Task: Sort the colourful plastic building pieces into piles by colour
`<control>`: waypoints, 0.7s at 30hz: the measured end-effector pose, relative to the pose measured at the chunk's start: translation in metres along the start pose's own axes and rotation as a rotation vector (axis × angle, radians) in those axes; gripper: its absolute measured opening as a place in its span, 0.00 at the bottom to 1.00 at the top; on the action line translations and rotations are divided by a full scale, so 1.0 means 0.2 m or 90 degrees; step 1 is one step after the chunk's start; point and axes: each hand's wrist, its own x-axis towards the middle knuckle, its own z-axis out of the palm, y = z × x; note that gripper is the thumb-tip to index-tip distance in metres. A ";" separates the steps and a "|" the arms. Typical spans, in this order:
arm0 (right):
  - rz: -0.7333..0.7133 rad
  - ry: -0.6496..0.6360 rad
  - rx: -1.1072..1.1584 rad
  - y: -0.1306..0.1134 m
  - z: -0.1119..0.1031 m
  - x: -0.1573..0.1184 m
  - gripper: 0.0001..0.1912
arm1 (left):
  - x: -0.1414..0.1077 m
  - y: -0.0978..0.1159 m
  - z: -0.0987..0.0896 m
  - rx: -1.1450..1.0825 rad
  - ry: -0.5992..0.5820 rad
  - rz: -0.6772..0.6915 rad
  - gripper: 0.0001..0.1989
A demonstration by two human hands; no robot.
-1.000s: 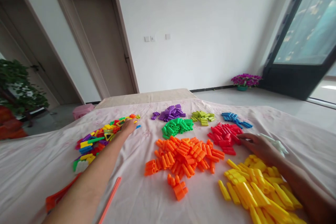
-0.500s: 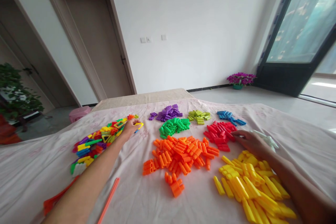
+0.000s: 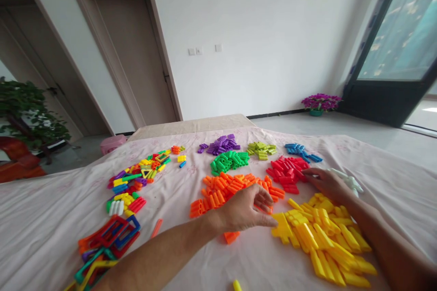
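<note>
My left hand (image 3: 247,209) is over the front of the orange block pile (image 3: 221,188), thumb and fingers apart. Its thumb tip is beside a yellow block (image 3: 282,227) at the left edge of the yellow block pile (image 3: 327,245). Nothing shows in its grasp. My right hand (image 3: 326,184) lies low between the red block pile (image 3: 287,170) and the yellow one, fingers stretched out. Its fingertips are at the red blocks' right edge; whether they touch is unclear. White blocks (image 3: 351,184) lie just beyond it. My left hand and wrist partly hide the orange blocks.
Purple (image 3: 221,145), green (image 3: 229,162), lime (image 3: 262,150) and blue blocks (image 3: 300,151) form separate piles farther back. On the left lie mixed-colour blocks (image 3: 133,179) and frame-shaped pieces (image 3: 112,232). One yellow piece (image 3: 236,285) lies at the front of the cloth (image 3: 191,266).
My left hand has moved right from the mixed blocks to between the orange and yellow piles, and a yellow block now lies by its thumb. The right hand stays by the red blocks.
</note>
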 end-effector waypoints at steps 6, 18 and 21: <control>0.011 0.012 -0.002 -0.04 -0.01 -0.01 0.19 | 0.11 -0.16 -0.40 0.413 0.309 0.035 0.09; 0.014 0.029 0.000 -0.10 -0.02 -0.04 0.15 | -0.03 -0.60 -1.26 0.590 0.508 -0.210 0.11; 0.029 0.025 -0.002 -0.13 -0.03 -0.05 0.14 | -0.01 -0.59 -1.24 0.551 0.514 -0.210 0.09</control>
